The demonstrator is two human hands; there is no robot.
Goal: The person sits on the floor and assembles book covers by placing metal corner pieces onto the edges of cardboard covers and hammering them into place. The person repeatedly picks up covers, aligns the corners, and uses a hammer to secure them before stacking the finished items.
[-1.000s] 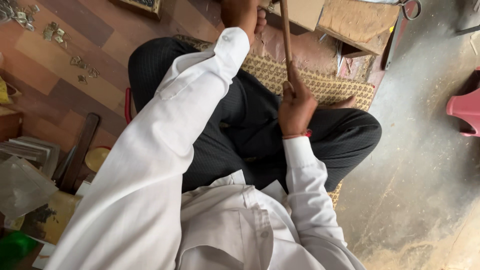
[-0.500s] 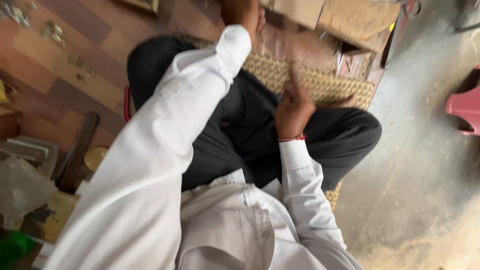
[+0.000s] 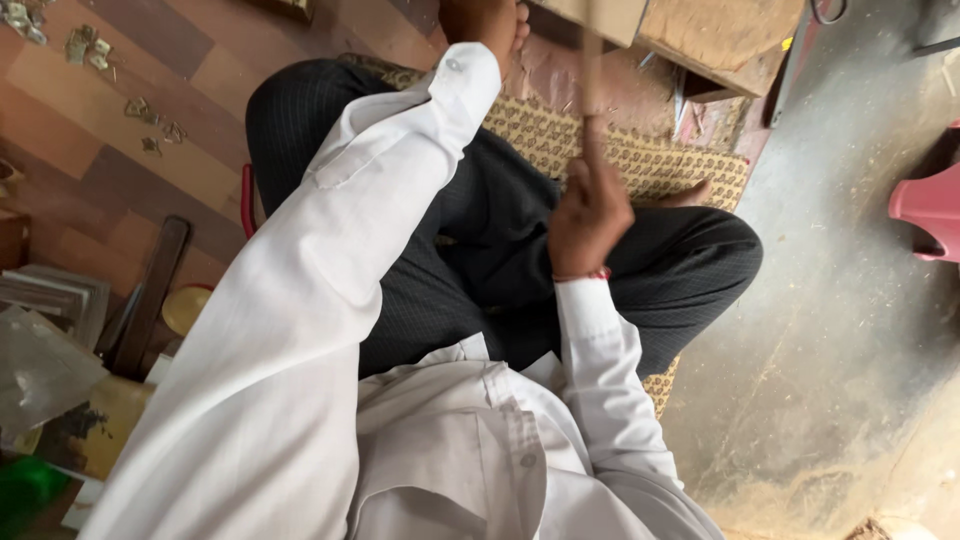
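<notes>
I sit cross-legged in dark trousers on a patterned woven mat (image 3: 640, 165). My right hand (image 3: 588, 218) is closed around the lower end of a thin wooden stick (image 3: 593, 85), which rises blurred toward the top edge. My left arm, in a white sleeve, stretches forward. My left hand (image 3: 487, 20) sits at the top edge next to the stick, partly cut off, so its grip is hidden. A red thread circles my right wrist.
A flat wooden board (image 3: 722, 38) lies beyond the mat at the top. A pink plastic stool (image 3: 928, 208) stands on the dusty concrete floor (image 3: 850, 360) to the right. On the left are small metal pieces (image 3: 88, 48), a dark wooden strip (image 3: 150, 295), a yellow lid (image 3: 186, 306) and stacked frames (image 3: 48, 295).
My right hand has shifted slightly on my lap and turned, and the stick it holds has gone from sharp and upright to blurred. My left arm has stayed extended.
</notes>
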